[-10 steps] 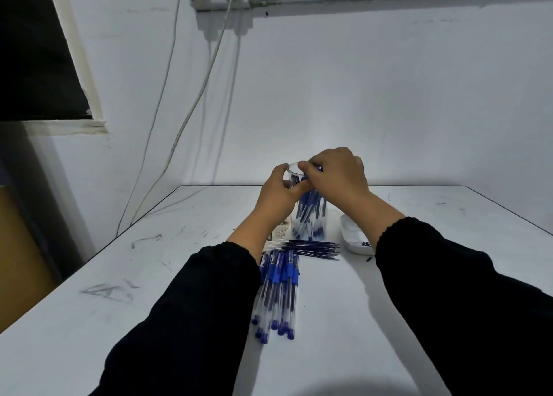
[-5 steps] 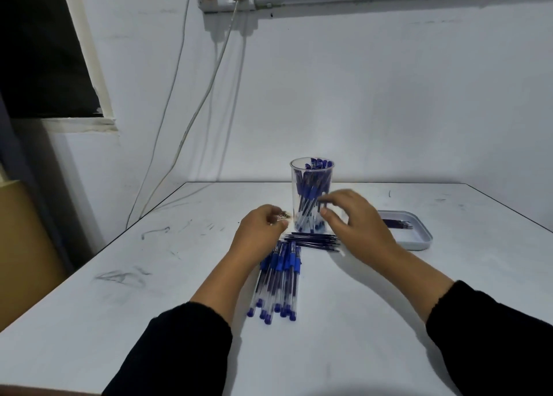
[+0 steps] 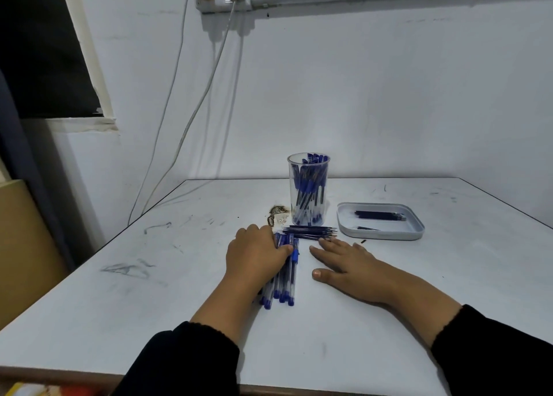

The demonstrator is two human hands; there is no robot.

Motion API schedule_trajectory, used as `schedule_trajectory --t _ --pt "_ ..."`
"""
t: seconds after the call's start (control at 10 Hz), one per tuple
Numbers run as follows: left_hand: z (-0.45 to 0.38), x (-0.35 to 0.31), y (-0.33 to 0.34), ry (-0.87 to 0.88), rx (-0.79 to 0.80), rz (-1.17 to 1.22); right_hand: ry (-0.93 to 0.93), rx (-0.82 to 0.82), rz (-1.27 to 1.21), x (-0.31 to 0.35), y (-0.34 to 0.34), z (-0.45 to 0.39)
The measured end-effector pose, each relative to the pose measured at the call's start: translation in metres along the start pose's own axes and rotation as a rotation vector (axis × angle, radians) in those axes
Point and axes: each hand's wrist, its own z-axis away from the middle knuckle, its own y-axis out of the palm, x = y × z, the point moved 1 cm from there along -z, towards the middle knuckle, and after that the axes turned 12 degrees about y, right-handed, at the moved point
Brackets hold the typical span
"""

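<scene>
The row of blue-capped pens (image 3: 288,279) lies on the white table (image 3: 149,291), running away from the person, and the left hand (image 3: 257,256) sits on top of its far half. The fingers curl down over the pens' far ends and the thumb lies across the barrels, so the hand closes on the bundle from above; the near ends with their blue tips stick out below the wrist (whether any single pen is picked out of the row cannot be told). The right hand (image 3: 348,264) lies flat on the table just to the right of the pens, palm down, fingers straight and a little spread, holding nothing. Its fingertips reach the near edge of a small heap of dark refills (image 3: 309,232), which lies crosswise just beyond the pens. Behind the refills stands a clear cup (image 3: 308,171) packed with more blue pens, upright. To the right of the cup, a shallow white tray (image 3: 386,234) holds a few more dark refills. Left of the cup lies a small cluster of tiny pieces (image 3: 279,216), too small to make out.
</scene>
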Motion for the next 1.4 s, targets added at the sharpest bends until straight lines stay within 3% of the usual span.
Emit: schedule_trajectory --t 0.3,0.7,0.8,0.9,1.1,1.2,1.4 --pt "-0.001 0.000 0.000 -0.040 -0.053 0.093 0.005 0.016 0.001 0.000 0.001 0.000" --pt "-0.003 0.016 -0.026 -0.199 -0.286 0.856 -0.010 -0.021 -0.067 0.000 -0.002 0.003" --pt "-0.001 0.014 -0.029 -0.194 -0.257 1.020 -0.014 -0.053 -0.100 -0.001 -0.003 0.002" --pt "0.000 0.008 -0.026 -0.062 -0.221 0.949 -0.023 -0.077 -0.106 -0.001 -0.004 0.002" --pt "0.005 -0.001 -0.018 0.239 -0.134 0.195 -0.065 -0.229 -0.167 -0.001 -0.007 0.002" --pt "0.007 -0.008 -0.010 0.462 -0.117 0.008 -0.150 -0.358 -0.329 0.002 -0.010 0.004" --pt "0.009 -0.017 0.002 0.630 -0.220 -0.095 -0.185 -0.547 -0.437 0.005 -0.012 0.006"
